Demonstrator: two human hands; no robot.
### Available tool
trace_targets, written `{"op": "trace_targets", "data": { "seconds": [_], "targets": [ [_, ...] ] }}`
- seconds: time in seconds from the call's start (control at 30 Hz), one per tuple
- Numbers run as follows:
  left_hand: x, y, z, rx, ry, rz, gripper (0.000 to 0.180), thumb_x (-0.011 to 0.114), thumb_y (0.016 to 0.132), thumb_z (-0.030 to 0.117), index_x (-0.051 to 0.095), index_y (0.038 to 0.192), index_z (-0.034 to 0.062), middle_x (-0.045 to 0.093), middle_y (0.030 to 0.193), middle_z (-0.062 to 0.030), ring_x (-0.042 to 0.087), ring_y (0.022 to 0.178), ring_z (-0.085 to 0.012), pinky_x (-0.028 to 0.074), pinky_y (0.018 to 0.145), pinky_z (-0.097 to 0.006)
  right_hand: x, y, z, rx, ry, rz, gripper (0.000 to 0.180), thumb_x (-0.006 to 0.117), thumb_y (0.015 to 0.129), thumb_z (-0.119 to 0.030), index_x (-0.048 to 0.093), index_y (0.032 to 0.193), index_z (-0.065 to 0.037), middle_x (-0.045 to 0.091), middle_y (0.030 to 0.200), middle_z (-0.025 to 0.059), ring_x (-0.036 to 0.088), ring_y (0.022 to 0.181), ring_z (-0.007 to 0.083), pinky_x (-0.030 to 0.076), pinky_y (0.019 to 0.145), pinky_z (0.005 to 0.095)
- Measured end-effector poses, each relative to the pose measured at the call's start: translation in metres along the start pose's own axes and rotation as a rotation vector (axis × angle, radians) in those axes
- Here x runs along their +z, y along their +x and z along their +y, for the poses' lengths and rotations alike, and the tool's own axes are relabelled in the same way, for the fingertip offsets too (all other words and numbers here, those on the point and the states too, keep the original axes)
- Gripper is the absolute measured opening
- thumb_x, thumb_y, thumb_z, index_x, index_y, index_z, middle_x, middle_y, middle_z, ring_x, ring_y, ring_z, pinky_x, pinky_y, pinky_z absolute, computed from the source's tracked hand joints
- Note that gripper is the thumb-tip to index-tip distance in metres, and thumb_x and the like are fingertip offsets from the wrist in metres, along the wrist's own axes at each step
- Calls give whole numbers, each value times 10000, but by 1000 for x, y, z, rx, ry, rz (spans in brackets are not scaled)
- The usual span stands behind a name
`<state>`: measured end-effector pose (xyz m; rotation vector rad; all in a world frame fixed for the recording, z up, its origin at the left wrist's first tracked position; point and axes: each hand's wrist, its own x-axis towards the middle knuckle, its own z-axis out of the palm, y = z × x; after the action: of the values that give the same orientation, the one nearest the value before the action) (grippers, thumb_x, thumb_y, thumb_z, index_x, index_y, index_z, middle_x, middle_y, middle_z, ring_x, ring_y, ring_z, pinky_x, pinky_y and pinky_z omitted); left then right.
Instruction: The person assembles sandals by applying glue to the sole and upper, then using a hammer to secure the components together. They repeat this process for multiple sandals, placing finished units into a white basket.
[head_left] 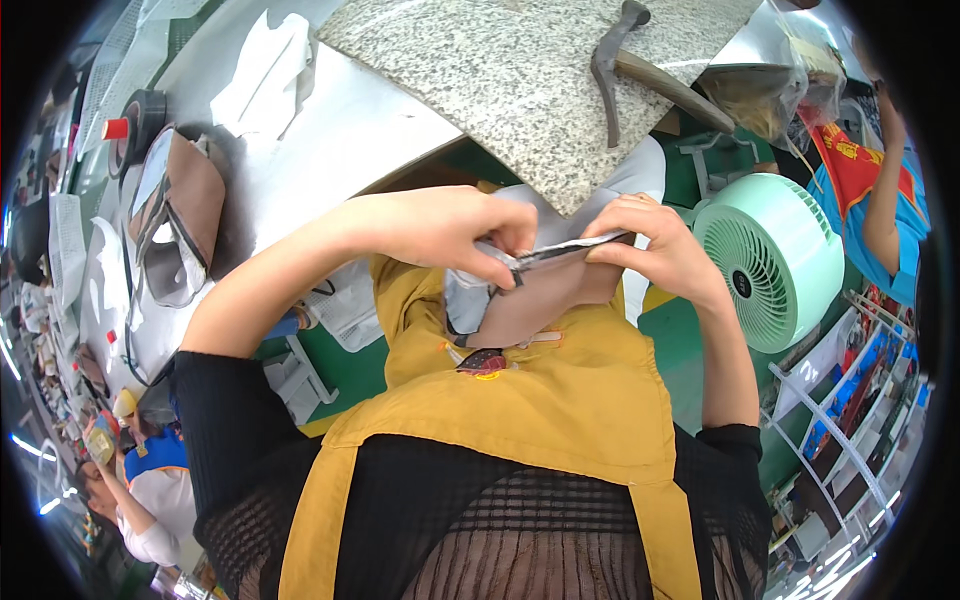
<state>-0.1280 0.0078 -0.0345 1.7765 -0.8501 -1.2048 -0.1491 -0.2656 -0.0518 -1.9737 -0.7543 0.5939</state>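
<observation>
A dusty-pink bag piece (535, 305) with a pale grey lining lies over my lap, against the mustard apron (520, 400). My left hand (465, 230) pinches the left part of its dark-edged top rim between thumb and fingers. Farther right on the same rim, my right hand (650, 240) grips with the thumb below and fingers above. The rim runs between both hands, tilted slightly up to the right. Just beyond them is the corner of a speckled stone slab (500, 90), with a hammer (650, 75) on top. The bag's lower inside is hidden.
On the white table (330, 140) at left stand a similar pink bag (190, 200), a dark roll with a red core (130, 130) and crumpled white sheet (265, 75). A mint-green fan (770, 260) stands at right, near a person in blue (880, 200). Shelving (840, 420) lies beyond.
</observation>
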Motion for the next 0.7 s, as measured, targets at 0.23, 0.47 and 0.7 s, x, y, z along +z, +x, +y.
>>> {"op": "trace_targets", "data": {
  "seconds": [0.23,0.47,0.7],
  "targets": [
    [-13,-3,11,-43,-147,86,309,679,859,241,648,1087,34,657,930,-65,598,909,-144,464,822,-287,-9,4,-2,277,273,72,149,717,781,-85,665,907,-25,637,839,3,548,815,108,421,759,252],
    [-1,20,0,-172,-278,403,283,630,885,314,699,919,42,636,685,-25,572,625,-113,462,596,-285,-23,8,19,211,404,178,188,729,792,-103,623,922,-18,586,897,10,554,867,98,432,773,247],
    [17,25,18,-80,461,760,93,655,823,175,687,871,101,616,822,-64,609,734,-271,485,645,-368,-23,14,9,185,178,336,144,734,775,-112,650,848,-20,561,921,38,558,857,142,439,752,272]
  ]
}}
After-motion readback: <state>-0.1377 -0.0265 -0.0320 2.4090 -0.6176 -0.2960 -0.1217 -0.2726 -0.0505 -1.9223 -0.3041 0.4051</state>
